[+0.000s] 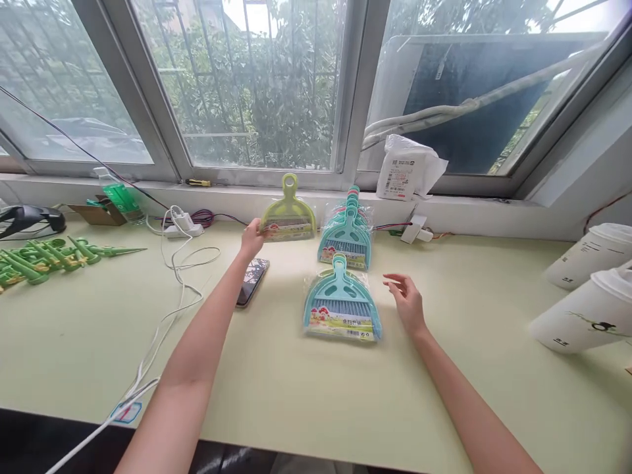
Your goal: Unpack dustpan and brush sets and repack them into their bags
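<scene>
My left hand [252, 238] grips the left edge of a yellow-green dustpan set [289, 217], wrapped in clear plastic and held upright near the back of the table. To the right of it leans a stack of similar dustpan-and-brush sets [345, 230], mostly turquoise with some red showing behind. In front of that stack lies a turquoise dustpan and brush set [342, 306] in clear film, with a printed label; a yellow-green handle rim peeks out behind its handle. My right hand [405, 299] hovers just right of this set, fingers apart and holding nothing.
A phone [253, 282] lies beside my left forearm. White cables [182, 289] and a power strip [184, 227] are on the left, with green plastic pieces [49, 257] farther out. White lidded cups [587, 309] stand at right. A white package [409, 170] rests on the sill.
</scene>
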Tool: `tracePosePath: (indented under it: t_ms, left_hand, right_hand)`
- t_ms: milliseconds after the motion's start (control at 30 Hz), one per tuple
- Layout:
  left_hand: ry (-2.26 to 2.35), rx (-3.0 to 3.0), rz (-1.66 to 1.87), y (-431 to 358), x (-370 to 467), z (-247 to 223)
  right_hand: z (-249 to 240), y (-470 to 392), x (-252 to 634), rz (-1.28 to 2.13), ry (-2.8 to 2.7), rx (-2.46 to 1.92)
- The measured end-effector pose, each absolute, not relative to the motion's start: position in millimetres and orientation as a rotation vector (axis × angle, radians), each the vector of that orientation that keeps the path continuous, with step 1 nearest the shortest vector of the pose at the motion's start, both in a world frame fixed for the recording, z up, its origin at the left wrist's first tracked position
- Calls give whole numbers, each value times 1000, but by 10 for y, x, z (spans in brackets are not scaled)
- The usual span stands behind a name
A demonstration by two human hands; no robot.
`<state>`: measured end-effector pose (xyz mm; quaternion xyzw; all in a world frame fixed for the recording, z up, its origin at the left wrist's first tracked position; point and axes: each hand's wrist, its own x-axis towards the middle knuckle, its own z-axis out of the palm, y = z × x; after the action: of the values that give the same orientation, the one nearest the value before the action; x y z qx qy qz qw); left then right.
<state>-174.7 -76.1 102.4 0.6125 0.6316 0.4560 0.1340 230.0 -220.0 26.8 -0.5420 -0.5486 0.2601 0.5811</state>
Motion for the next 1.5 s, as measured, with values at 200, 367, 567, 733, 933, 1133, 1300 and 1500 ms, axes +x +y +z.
tracePosePath:
  t_ms: [200, 367, 567, 733, 933, 1133, 1300, 1500]
  left_hand:
    - [2096, 1618, 1259, -49, -2525, 746]
    - [2146, 1681, 1142, 432, -2847, 525]
    - [2251, 1703, 1097, 737, -2968, 343]
    - [2437, 1613, 1046, 944, -2822, 348]
    - [2483, 1574, 1085, 1072, -2549, 341]
    - [2471, 1443, 1266, 986, -2468, 339]
    - [2477, 1416, 1516, 734, -2348, 403]
    - [2476, 1267, 1722, 171, -1694, 765]
  right_hand:
    - [220, -2130, 2295, 653, -1328, -1428]
    - [225, -2118, 2279, 669, -1341, -1521]
    - [190, -2098, 2306, 726, -1313, -1577]
    - [178, -2082, 2307, 751, -1301, -1596]
    - [213, -2076, 2285, 778, -1321, -1597]
    - [278, -2086, 2238, 791, -1358, -1578]
    - [288, -2061, 2235, 785, -1405, -1513]
    - [277, -2068, 2177, 644, -1551, -1521]
